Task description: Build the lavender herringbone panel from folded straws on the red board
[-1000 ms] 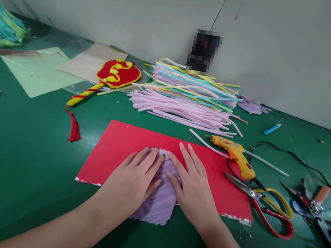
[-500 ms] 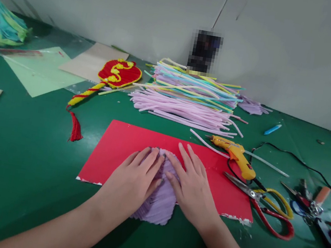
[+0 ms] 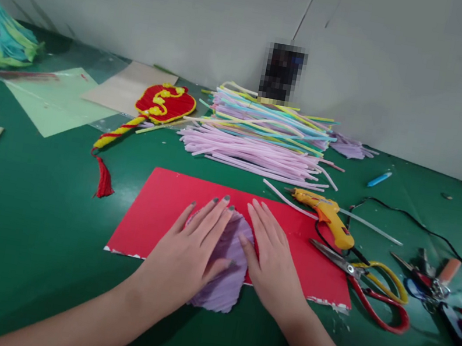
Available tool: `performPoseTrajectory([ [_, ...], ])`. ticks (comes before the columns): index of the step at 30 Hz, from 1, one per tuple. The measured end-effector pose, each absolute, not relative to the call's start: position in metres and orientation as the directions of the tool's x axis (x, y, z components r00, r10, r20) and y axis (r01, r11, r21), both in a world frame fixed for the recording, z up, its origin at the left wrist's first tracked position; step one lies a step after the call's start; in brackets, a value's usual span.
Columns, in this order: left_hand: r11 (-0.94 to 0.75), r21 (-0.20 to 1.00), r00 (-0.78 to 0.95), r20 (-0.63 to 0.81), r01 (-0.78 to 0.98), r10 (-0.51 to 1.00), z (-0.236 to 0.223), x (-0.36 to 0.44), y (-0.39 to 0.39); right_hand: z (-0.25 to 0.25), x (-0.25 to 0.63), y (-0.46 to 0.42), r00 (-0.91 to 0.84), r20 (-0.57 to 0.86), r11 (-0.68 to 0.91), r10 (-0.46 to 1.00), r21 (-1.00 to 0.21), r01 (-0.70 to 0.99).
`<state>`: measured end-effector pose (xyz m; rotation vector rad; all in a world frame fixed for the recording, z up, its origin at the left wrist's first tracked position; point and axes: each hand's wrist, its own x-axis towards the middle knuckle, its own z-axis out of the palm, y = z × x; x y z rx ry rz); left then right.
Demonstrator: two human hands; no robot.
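A ridged lilac piece that looks made of pipe cleaners (image 3: 223, 278) lies partly on a red sheet (image 3: 140, 211) and partly on the green table. My left hand (image 3: 189, 249) rests flat over its left side, fingers stretched and apart, thumb across its middle. Along the right edge of the piece, my right hand (image 3: 276, 257) lies with straight fingers on the red sheet, its thumb touching the lilac rim. Neither hand grips anything. The left part of the piece is hidden beneath my left hand.
Scissors (image 3: 352, 270) and a yellow glue gun (image 3: 326, 209) lie to the right, near keys (image 3: 434, 284) and a black cord. Bundled pipe cleaners (image 3: 256, 153) lie behind the red sheet. A red-and-yellow fan (image 3: 167, 104) with a tassel sits at the left.
My left hand has flattened and spread its fingers over the lilac piece. My right hand's index finger has moved off the piece's top toward the right, beside the other fingers.
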<state>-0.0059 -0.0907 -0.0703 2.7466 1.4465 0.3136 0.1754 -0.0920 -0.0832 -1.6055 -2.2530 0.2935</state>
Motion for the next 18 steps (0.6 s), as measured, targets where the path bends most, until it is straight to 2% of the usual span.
performPoseTrajectory([
  [6, -0.626, 0.149, 0.620, 0.090, 0.765, 0.779, -0.0751, -0.0010, -0.0941, -0.0864, 0.1753, -0.0924, -0.305, 0.167, 0.345, 0.938, -0.328, 0.879],
  [18, -0.600, 0.146, 0.593, 0.095, 0.786, 0.800, -0.0759, -0.0007, -0.0955, -0.0864, 0.1756, -0.0922, -0.326, 0.182, 0.367, 0.928, -0.283, 0.886],
])
